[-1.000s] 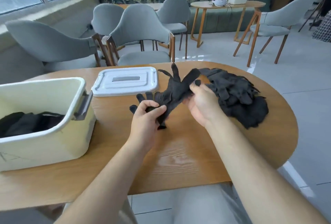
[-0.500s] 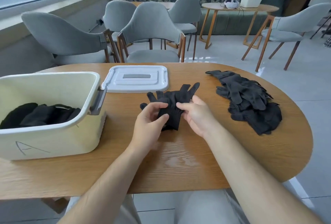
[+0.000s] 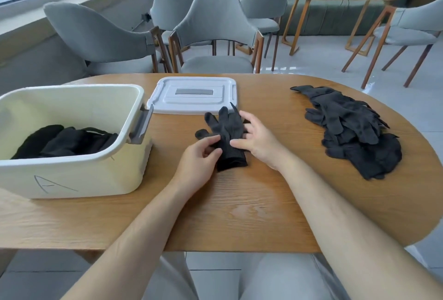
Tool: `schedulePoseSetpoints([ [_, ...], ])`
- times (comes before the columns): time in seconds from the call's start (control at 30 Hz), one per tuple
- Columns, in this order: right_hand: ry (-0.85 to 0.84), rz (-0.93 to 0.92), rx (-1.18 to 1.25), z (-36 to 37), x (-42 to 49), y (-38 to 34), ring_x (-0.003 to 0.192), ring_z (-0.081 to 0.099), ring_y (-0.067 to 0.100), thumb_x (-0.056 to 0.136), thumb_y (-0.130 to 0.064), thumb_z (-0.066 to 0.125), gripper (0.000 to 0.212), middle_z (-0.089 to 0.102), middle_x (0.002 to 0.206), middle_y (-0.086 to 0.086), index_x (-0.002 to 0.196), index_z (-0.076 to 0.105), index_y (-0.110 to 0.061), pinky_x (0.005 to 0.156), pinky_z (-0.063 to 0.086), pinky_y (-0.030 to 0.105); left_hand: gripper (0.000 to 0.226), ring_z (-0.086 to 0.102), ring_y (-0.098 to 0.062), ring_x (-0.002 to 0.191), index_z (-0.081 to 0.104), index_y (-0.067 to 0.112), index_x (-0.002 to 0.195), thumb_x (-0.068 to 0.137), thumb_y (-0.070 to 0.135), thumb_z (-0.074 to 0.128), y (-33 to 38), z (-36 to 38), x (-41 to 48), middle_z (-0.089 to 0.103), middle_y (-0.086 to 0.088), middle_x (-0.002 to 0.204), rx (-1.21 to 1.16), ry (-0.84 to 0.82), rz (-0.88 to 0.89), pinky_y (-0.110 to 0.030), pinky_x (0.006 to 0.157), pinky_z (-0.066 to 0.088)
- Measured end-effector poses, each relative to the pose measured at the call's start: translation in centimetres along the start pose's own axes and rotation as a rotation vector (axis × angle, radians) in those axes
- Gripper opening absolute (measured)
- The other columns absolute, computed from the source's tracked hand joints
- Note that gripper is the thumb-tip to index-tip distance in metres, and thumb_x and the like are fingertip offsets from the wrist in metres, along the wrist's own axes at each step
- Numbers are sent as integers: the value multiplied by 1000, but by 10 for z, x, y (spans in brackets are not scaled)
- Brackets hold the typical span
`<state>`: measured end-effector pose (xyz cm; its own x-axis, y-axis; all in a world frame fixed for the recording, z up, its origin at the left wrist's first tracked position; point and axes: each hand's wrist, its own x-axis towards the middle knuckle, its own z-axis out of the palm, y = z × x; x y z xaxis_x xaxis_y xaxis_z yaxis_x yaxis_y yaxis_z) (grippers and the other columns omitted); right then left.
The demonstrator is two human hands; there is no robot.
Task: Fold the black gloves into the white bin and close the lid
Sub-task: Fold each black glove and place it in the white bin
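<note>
Gloves [image 3: 227, 136] lie flat right of the white bin [image 3: 72, 175]; left hand [image 3: 199, 160] pinches their edge, right hand [image 3: 257, 140] presses with straight fingers, steadying the fold.

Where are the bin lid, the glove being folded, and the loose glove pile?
bin lid [image 3: 194, 104]: head view, top surface.
glove being folded [image 3: 227, 129]: head view, palm.
glove pile [image 3: 354, 136]: head view, heap's middle.

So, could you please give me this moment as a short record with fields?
glove: lies on the table between both hands
left hand: pinches the glove's left edge
right hand: straight fingers rest on the glove
white bin: open, table's left, black gloves inside
lid: off, flat behind the glove
pile: loose gloves, table's right
</note>
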<state>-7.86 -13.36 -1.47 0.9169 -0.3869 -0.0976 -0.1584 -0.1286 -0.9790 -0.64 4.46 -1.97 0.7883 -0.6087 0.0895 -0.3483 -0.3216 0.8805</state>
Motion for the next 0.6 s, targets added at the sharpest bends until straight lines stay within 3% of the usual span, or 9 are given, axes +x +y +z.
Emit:
schedulePoseSetpoints([
  [0.1, -7, -31, -17, -3, -3, 2, 117, 66, 14, 90, 3, 71, 86, 58, 140, 5, 158, 26, -23, 95, 57, 30, 32, 65, 1, 96, 67, 27, 130, 99, 20, 61, -1, 1, 0, 72, 11, 105, 2, 8, 1, -15, 86, 48],
  [0.2, -15, -22, -18, -6, -5, 2, 119, 65, 15, 89, 5, 70, 87, 58, 140, 6, 158, 25, -22, 98, 56, 33, 29, 64, 4, 98, 71, 28, 123, 100, 18, 58, -3, 2, 0, 73, 16, 106, -30, 12, 6, -14, 87, 47],
  [0.37, -61, -44, -82, -6, -5, 5, 121, 63, 11, 85, 4, 74, 92, 55, 142, 2, 158, 25, -24, 101, 54, 33, 24, 66, -4, 92, 75, 26, 116, 96, 17, 64, -7, 2, 2, 74, 10, 100, -51, 25, -9, -21, 87, 50],
  [0.5, -89, -74, -187, -4, -7, 7, 115, 66, 8, 84, -1, 76, 95, 57, 135, -8, 158, 25, -34, 98, 56, 30, 23, 61, 4, 89, 73, 21, 113, 92, 15, 69, -6, 3, 2, 66, 8, 105, 14, 38, 20, -7, 78, 44],
  [0.6, -94, -108, -286, -2, -8, 9, 120, 62, 11, 84, -13, 76, 89, 51, 146, -5, 152, 30, -48, 102, 53, 32, 25, 60, 1, 95, 71, 16, 116, 92, 14, 70, -6, 5, 1, 61, 7, 114, 61, 57, 63, -2, 79, 44],
])
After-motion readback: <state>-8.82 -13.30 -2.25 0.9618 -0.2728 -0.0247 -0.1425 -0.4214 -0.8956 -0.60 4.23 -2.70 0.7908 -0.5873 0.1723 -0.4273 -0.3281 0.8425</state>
